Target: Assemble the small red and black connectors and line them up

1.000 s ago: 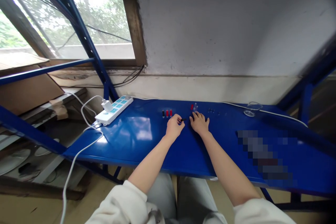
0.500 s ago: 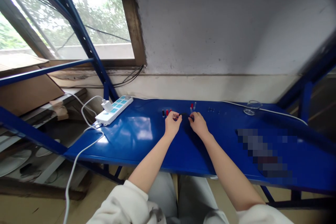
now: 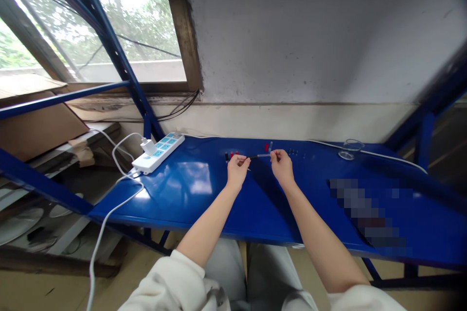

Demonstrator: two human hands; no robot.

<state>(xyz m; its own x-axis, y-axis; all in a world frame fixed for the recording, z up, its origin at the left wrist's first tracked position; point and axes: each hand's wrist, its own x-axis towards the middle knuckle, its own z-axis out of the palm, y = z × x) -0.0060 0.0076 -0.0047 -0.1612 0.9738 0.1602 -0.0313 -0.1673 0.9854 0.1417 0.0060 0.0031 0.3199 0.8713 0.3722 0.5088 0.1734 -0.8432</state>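
Observation:
A slim pen [image 3: 261, 156], black at its left part and clear at its right, stretches level between my two hands above the blue table. The fingers of my left hand [image 3: 238, 170] pinch its black end, and a thin light tip pokes out below them. At the clear end, my right hand [image 3: 282, 166] pinches with thumb and fingers. Beyond my left hand stand a small black cap-like piece [image 3: 226, 156] and red ones [image 3: 232, 154], partly covered. Just past the pen are another red piece [image 3: 266, 146] and a clear one [image 3: 270, 145].
Several tiny pieces [image 3: 294, 151] lie right of my right hand. A clear round container [image 3: 346, 155] stands farther right, beside a white cable. A white power strip [image 3: 159, 153] with a plug sits at the table's left. A blurred-out dark object [image 3: 365, 214] lies front right.
My hands have moved apart, the right one rightward. The pen, mostly hidden between the fingers before, now shows level between them. The pieces on the table have stayed in place.

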